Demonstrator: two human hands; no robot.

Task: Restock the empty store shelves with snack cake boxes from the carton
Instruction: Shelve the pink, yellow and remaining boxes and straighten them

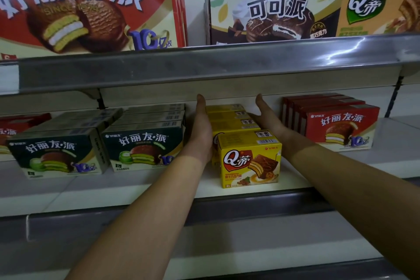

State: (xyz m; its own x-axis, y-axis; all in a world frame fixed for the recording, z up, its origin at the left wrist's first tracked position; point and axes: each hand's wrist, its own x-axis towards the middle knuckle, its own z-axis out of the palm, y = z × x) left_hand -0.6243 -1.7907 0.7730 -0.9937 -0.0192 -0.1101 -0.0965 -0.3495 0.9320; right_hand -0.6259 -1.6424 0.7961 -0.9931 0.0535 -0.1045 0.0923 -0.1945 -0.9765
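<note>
Nearest the camera, the left forearm [145, 211] and the right forearm [352, 188] reached forward over the dark front rail [238, 204] of the middle shelf [136, 186]. Both hands were open, fingers straight and holding nothing. The left hand [202, 129] lay flat along the left side of a row of yellow snack cake boxes [229, 118], palm toward them. The right hand [267, 118] stood on the row's right side, palm turned inward, thumb up; whether it touched the cardboard could not be told. The row ran from front to back in the middle of that shelf. The front yellow box [248, 159] stood upright, shifted a little to the right of the ones behind it, with its printed face toward the camera. Just left of the left hand stood two rows of green boxes [145, 150], the further row [54, 157] turned slightly askew. A red box [13, 125] showed at the far left edge. To the right, apart from the yellow row, stood a row of red boxes [341, 129]. Above, behind the grey rail [204, 63] of the upper shelf, stood large red boxes [86, 7], a cocoa pie box [268, 13] and a large orange box [381, 7].
</note>
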